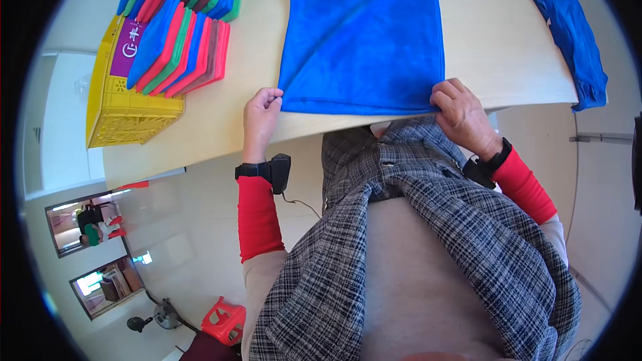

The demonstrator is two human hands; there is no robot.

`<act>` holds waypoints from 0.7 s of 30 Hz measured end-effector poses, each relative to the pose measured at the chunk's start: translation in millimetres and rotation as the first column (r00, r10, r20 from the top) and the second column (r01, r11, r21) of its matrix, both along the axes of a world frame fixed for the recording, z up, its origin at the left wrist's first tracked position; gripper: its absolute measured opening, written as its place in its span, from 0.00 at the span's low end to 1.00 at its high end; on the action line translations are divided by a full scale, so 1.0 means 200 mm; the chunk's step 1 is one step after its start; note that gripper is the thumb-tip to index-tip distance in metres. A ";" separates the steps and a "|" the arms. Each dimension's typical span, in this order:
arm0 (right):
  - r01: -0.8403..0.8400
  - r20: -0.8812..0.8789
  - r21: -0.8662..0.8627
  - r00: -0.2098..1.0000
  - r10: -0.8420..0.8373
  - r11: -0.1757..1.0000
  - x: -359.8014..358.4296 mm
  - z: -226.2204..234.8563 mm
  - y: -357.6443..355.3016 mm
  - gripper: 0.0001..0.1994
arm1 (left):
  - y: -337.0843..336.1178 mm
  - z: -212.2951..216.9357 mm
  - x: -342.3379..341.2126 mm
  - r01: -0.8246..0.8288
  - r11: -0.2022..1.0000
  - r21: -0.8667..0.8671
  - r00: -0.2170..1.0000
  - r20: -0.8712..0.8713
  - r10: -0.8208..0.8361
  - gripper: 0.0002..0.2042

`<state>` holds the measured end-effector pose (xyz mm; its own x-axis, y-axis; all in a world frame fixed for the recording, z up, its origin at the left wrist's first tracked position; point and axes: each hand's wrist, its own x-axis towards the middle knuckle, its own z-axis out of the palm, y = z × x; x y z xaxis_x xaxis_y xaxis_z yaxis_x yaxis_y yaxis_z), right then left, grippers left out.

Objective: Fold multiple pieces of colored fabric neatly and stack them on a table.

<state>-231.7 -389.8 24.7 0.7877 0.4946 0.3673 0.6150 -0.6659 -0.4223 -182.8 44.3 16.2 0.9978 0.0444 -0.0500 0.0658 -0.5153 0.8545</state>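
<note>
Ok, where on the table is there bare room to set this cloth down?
Bare tabletop lies between the folded cloth stacks and the blue cloth, and again between that cloth and the loose cloth pile at right. The left corner is crowded by the yellow crate. The left hand and right hand pinch the cloth's near corners.

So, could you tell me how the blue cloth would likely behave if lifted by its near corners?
The blue cloth looks soft and creased, so it would probably droop rather than hold flat. It seems thin, so likely light. Both hands, left and right, pinch its corners, which suggests it grips easily.
</note>
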 end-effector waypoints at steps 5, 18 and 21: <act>-0.017 0.019 0.007 1.000 0.017 1.000 -0.02 0.00 -0.02 0.11 | 0.00 -0.01 -0.07 0.021 0.988 0.151 0.999 0.040 -0.028 0.10; 0.039 -0.032 -0.008 0.999 -0.040 0.999 -0.04 0.02 -0.02 0.08 | 0.01 -0.02 -0.09 0.078 0.929 0.362 0.956 0.237 -0.172 0.09; 0.066 -0.016 -0.047 0.998 -0.066 0.997 -0.04 0.00 -0.01 0.07 | 0.02 -0.03 -0.09 0.064 0.927 0.369 0.955 0.248 -0.165 0.08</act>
<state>-239.2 -392.6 25.6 0.8252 0.4574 0.3315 0.5620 -0.7238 -0.4004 -199.9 48.1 10.2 0.9698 -0.1061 0.2194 -0.2187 -0.7762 0.5913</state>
